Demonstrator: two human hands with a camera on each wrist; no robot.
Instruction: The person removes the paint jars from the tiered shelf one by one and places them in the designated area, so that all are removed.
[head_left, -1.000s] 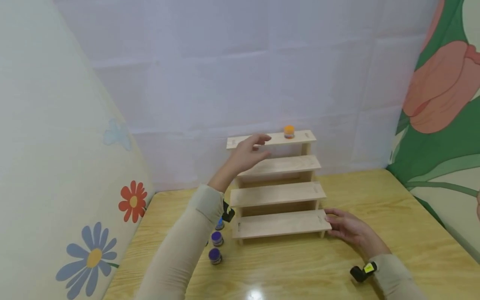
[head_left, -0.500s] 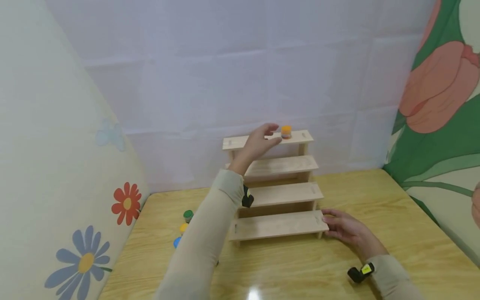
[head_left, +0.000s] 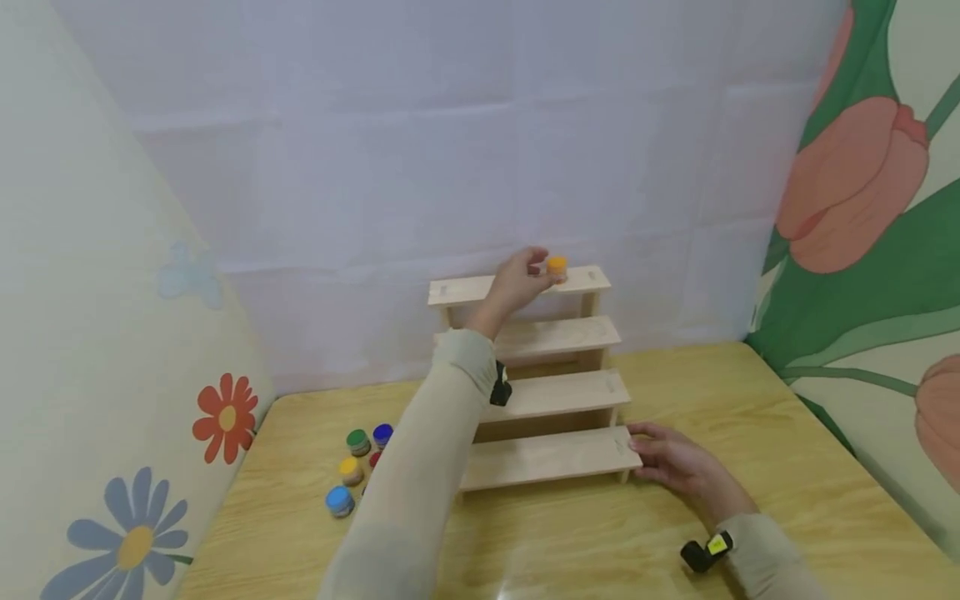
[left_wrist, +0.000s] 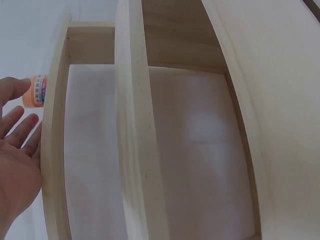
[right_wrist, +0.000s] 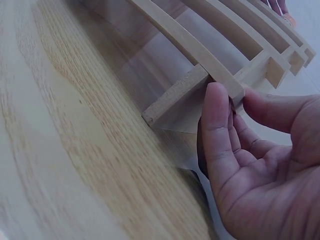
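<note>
A four-step wooden display rack (head_left: 551, 458) stands on the table. On its top step sits a small orange-lidded jar (head_left: 557, 268), also visible as an orange jar (left_wrist: 37, 91) in the left wrist view. My left hand (head_left: 517, 283) reaches over the rack to that jar, thumb and fingertips at its near side, with the other fingers spread. My right hand (head_left: 678, 462) holds the right end of the lowest step. In the right wrist view, the right hand (right_wrist: 260, 155) pinches the step's corner between thumb and fingers.
Left of the rack stand more small jars: green (head_left: 358, 442), dark blue (head_left: 383, 434), yellow (head_left: 350, 471) and light blue (head_left: 340, 502). A red-lidded one (head_left: 375, 459) is partly hidden by my left sleeve (head_left: 420, 450). A white cloth (head_left: 390, 183) hangs behind the table.
My left hand has moved right along the top step, up to the orange-lidded jar. The right hand keeps its hold on the lowest step. The head view has shifted slightly.
</note>
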